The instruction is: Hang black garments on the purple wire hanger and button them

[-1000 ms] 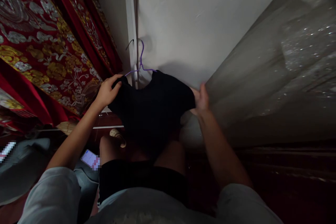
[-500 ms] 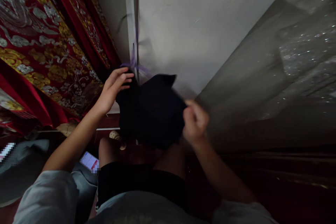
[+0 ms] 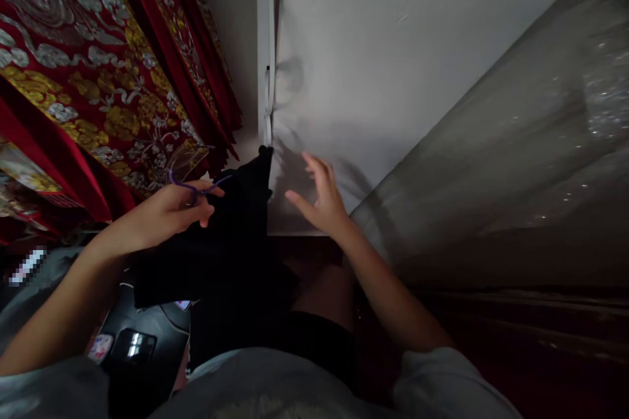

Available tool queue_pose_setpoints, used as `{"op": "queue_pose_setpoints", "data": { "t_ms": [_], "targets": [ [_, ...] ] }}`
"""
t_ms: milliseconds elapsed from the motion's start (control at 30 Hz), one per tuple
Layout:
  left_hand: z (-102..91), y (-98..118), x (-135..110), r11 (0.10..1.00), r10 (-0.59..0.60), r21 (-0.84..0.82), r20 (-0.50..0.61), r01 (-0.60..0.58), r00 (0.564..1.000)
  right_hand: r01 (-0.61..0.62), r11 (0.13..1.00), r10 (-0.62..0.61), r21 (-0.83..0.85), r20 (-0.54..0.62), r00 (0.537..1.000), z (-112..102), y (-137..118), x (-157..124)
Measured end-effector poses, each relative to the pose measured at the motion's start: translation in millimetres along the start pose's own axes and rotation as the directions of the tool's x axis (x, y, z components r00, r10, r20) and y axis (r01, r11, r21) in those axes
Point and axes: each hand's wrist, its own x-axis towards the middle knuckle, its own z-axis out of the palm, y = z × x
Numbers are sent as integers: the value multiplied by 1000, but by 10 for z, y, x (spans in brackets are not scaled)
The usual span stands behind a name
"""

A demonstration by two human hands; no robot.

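My left hand (image 3: 171, 213) has its fingers curled together, with a thin purple cord (image 3: 183, 183) looping over and between them. Beneath and beyond it hangs a black cloth (image 3: 236, 229), its upper corner against the edge of the white panel. Whether the fingers also grip this cloth I cannot tell. To the right, my right hand (image 3: 319, 200) is open with thumb and fingers spread, apart from the cloth and in front of the panel.
A white panel (image 3: 363, 65) with a pale vertical edge strip (image 3: 265, 46) stands ahead. Red drapery (image 3: 122, 98) with gold and silver embroidery hangs at left. Clear plastic sheeting (image 3: 515, 163) slopes along the right. A dark phone (image 3: 133, 345) lies on a black surface at lower left.
My right hand has let go of the black cloth and opened, moving left. My left hand has come down and left with the purple cord, and the cloth has shifted left.
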Motion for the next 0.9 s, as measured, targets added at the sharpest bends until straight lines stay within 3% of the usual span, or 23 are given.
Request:
{"op": "queue_pose_setpoints", "data": {
  "t_ms": [67, 133, 200, 267, 333, 400, 500, 567, 600, 633, 700, 733, 767, 833, 900],
  "targets": [
    [-80, 8, -2, 992, 52, 114, 47, -57, 998, -65, 996, 64, 66, 17, 998, -17, 81, 69],
    [-118, -6, 23, 980, 91, 175, 51, -98, 995, -159, 968, 131, 196, 147, 980, -37, 98, 84],
    [-120, -53, 70, 972, 141, 198, -62, -126, 988, -266, 922, 191, 282, 266, 945, -55, 80, 60],
    [-112, -128, 133, 969, 213, 176, -241, -173, 947, -349, 867, 284, 356, 222, 933, -63, 64, 44],
    [-118, -196, 185, 948, 312, 191, -403, -254, 860, -396, 788, 421, 472, 58, 905, -60, 63, 92],
    [-130, -213, 190, 890, 452, 295, -491, -346, 744, -381, 724, 532, 575, -114, 839, -56, 76, 229],
    [-87, -127, 83, 765, 644, 447, -513, -463, 568, -322, 715, 573, 621, -257, 778, -84, 124, 536],
    [21, -63, -16, 749, 659, 426, -559, -507, 503, -284, 732, 555, 619, -299, 776, -132, 178, 717],
    [99, -55, -53, 770, 633, 393, -567, -503, 526, -270, 744, 542, 612, -314, 780, -160, 212, 780],
    [191, -72, -71, 803, 595, 357, -541, -478, 595, -255, 758, 528, 600, -336, 780, -185, 249, 820],
    [404, -185, -36, 866, 489, 314, -372, -389, 789, -227, 792, 502, 567, -393, 770, -211, 331, 838],
    [520, -279, 16, 885, 426, 317, -257, -341, 867, -222, 804, 494, 551, -412, 766, -208, 373, 824],
    [636, -389, 88, 895, 367, 329, -160, -301, 916, -224, 810, 490, 542, -416, 766, -195, 413, 804],
    [858, -630, 256, 905, 286, 349, -75, -243, 955, -240, 806, 494, 540, -393, 775, -157, 488, 767],
    [1042, -841, 411, 917, 204, 365, -75, -164, 976, -256, 808, 500, 531, -387, 775, -140, 553, 761]
  ]
}}
